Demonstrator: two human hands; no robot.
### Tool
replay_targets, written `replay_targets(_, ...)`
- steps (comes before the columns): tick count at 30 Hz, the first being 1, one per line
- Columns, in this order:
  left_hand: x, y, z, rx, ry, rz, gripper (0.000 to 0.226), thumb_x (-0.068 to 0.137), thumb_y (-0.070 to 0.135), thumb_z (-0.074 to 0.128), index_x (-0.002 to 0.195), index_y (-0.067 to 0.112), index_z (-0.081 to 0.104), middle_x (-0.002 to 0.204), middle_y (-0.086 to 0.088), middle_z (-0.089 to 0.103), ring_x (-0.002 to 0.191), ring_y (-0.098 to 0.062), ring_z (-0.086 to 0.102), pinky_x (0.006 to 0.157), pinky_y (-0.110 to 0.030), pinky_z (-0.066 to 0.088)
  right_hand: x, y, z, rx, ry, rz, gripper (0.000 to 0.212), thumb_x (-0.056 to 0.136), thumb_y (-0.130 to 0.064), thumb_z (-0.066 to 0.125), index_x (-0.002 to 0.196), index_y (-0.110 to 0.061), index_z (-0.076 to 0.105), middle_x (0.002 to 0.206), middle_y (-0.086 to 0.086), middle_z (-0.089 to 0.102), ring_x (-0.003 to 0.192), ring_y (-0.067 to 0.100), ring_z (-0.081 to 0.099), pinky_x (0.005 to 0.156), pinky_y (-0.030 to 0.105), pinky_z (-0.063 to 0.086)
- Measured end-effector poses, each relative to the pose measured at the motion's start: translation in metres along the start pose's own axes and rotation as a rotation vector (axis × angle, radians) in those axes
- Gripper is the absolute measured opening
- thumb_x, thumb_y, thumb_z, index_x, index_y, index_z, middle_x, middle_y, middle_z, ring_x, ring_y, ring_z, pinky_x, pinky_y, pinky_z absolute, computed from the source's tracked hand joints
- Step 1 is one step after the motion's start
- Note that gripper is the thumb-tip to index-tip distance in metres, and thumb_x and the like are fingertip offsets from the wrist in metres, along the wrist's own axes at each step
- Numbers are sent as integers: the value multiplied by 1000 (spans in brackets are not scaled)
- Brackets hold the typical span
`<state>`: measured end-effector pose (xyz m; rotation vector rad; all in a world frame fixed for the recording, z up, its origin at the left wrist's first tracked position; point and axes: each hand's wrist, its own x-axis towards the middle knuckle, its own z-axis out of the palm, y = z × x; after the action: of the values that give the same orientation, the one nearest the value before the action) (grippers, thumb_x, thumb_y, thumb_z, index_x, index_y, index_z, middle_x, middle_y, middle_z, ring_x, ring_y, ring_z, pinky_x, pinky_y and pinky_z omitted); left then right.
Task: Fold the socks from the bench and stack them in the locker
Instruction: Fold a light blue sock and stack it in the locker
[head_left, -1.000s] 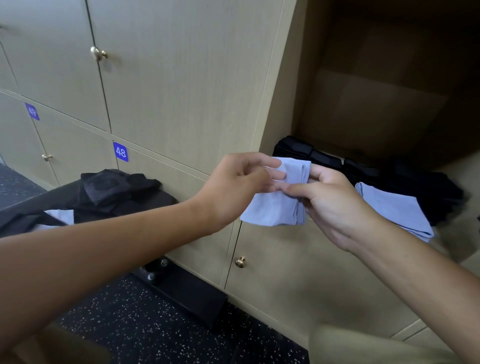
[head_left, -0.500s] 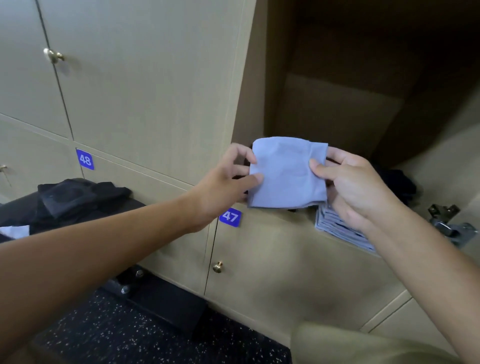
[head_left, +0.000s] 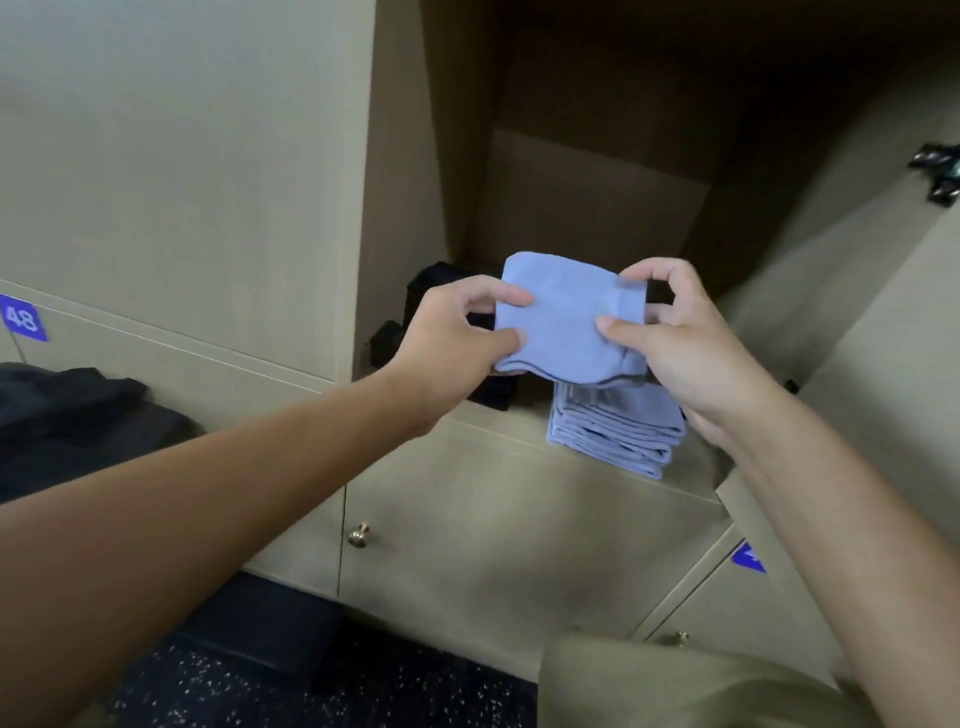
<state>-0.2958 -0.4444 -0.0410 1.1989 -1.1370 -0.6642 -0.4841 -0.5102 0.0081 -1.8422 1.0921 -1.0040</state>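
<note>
Hands grip one folded blue sock (head_left: 563, 317) at the mouth of the open locker (head_left: 597, 197): the left hand (head_left: 457, 338) pinches its left edge, the right hand (head_left: 680, 338) its right. It hangs just above a stack of folded blue socks (head_left: 613, 431) on the locker floor, with black socks (head_left: 441, 291) behind.

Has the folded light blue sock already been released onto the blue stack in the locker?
No: the left hand and right hand pinch the folded blue sock above the blue stack.
</note>
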Motion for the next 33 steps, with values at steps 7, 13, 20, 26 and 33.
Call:
replay_targets(7,27,-7,29,20,-92,-15,39,90,-3,68,124,16,71,121,1,70,105,-20,70,84,-24,56,11,21,-15,-46,104,54,28,92,-7,67,106,-31,71,122,1,66,109,21,66,85,31,56)
replay_targets(13,44,-17,49,50,-119,-61,36,86,7,80,121,15,73,120,2,71,113,-8,66,92,-21,54,20,43,-25,-150,197,65,30,91,-14,69,117,-29,69,123,-1,67,111,22,64,101,44,53)
replay_targets(20,53,-30,69,93,-133,-142,37,80,14,87,115,14,75,111,-5,73,105,-18,70,97,-33,57,29,73,-31,-212,216,116,31,86,-18,73,112,-34,68,121,2,69,110,26,66,98,45,55)
replay_targets(26,51,-35,73,336,-177,-95,43,83,22,85,123,14,72,121,-2,68,112,-17,64,90,-25,47,28,81,-35,-375,164,170,36,94,-19,69,130,-18,67,136,4,60,123,24,57,107,34,45)
replay_targets(33,43,-39,74,824,-345,90,56,101,44,58,150,20,49,138,-5,35,121,-25,50,111,-36,39,30,88,-30,-713,-110,365,53,105,-47,43,155,-36,31,158,15,27,142,38,32,119,49,28)
